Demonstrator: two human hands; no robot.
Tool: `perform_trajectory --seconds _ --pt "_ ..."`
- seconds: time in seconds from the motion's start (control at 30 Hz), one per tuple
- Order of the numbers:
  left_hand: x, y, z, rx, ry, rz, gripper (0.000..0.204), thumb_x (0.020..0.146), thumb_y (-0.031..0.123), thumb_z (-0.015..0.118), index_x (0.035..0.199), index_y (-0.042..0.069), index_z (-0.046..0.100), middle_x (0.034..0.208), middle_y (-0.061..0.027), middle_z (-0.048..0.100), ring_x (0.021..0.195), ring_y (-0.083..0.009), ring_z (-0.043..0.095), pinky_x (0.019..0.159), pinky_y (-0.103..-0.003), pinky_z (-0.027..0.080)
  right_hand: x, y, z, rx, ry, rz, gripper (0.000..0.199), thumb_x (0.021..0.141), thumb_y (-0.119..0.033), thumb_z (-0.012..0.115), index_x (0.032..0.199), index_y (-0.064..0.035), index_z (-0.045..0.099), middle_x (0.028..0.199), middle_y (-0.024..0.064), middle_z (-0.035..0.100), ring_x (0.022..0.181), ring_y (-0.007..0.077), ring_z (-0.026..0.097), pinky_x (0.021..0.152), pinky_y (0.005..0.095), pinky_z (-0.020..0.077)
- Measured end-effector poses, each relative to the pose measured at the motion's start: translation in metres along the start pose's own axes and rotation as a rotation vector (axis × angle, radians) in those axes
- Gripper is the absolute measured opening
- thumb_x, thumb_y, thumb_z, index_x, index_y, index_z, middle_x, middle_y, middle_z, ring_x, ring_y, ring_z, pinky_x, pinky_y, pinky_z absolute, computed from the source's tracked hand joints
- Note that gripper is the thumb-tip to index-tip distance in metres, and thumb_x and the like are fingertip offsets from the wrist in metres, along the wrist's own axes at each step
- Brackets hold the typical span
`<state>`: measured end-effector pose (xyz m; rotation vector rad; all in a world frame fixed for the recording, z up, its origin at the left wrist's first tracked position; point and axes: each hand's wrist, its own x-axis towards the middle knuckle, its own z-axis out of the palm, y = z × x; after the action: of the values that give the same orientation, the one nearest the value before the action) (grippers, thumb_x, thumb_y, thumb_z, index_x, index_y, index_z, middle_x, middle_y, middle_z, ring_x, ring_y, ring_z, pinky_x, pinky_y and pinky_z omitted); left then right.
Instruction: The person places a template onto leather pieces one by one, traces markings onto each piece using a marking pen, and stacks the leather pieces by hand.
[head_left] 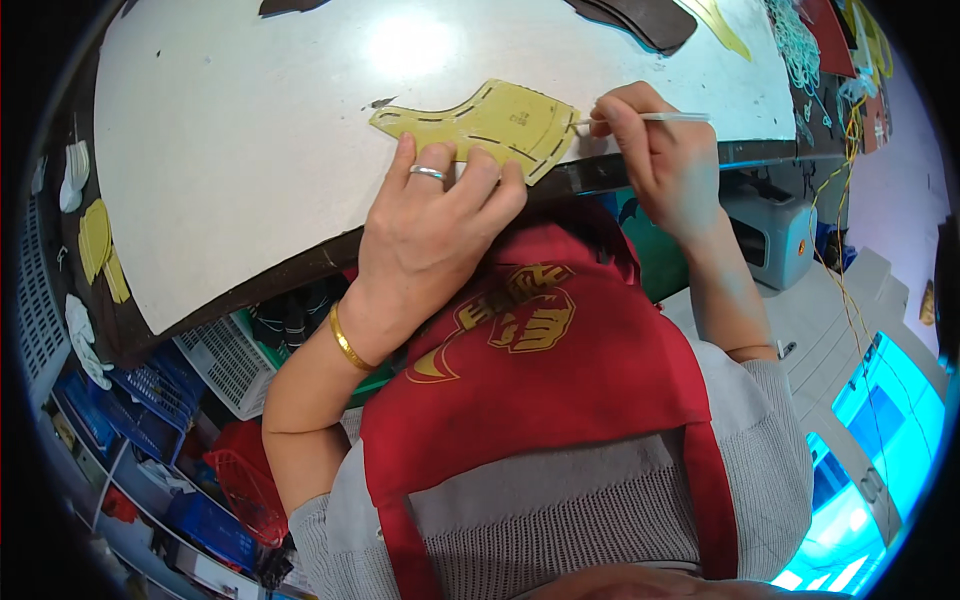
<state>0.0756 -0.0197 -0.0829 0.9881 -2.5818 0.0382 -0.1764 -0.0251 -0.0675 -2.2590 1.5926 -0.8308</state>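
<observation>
While the flat yellow boot-shaped card template (pixel 490 125) lies on the white work table (pixel 220 150) close to its near edge, it is pressed down by the left hand (pixel 435 225), whose fingers are spread and laid flat over the lower edge of the card, nothing being gripped. A silver ring (pixel 427 173) is worn on one finger of that hand and a gold bangle (pixel 347 343) on its wrist. Dark dashed slots are cut along the edges of the template. A thin white pen-like marking tool (pixel 655 117) is pinched between thumb and fingertips of the right hand (pixel 665 165), and its tip is brought against the right end of the template. Beneath the template a dark sheet (pixel 590 172) is seen, showing along the table's near edge. A red apron (pixel 560 370) over a grey knitted top is seen below the hands. White and blue plastic baskets (pixel 225 365) are stacked under the table at the left, and a grey machine box (pixel 780 235) stands at the right, well apart from the hands
</observation>
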Motion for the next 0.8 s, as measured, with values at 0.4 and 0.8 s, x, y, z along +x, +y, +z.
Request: perform_trajectory --seconds 0.4,0.8 --pt "0.006 -0.003 -0.003 -0.042 0.039 0.008 0.021 0.079 0.015 0.066 0.100 0.013 0.070 0.096 -0.0020 0.061 0.088 -0.0224 0.061 0.078 -0.037 0.058 0.035 -0.007 -0.002 0.368 0.088 0.200 0.025 0.104 -0.015 0.048 0.111 0.0017 0.065 0.109 0.0138 0.073 0.092 0.0188 0.069 0.083 0.0336 0.0537" --pt "0.054 -0.070 0.003 0.001 0.226 -0.103 0.030 0.082 0.017 0.076 0.110 0.007 0.069 0.106 -0.0084 0.069 0.100 -0.0315 0.067 0.077 -0.038 0.057 0.060 0.073 -0.052 0.404 0.151 0.568 0.017 0.093 -0.019 0.075 0.103 -0.0050 0.077 0.095 0.0069 0.076 0.085 0.0132 0.070 0.077 0.0279 0.0546"
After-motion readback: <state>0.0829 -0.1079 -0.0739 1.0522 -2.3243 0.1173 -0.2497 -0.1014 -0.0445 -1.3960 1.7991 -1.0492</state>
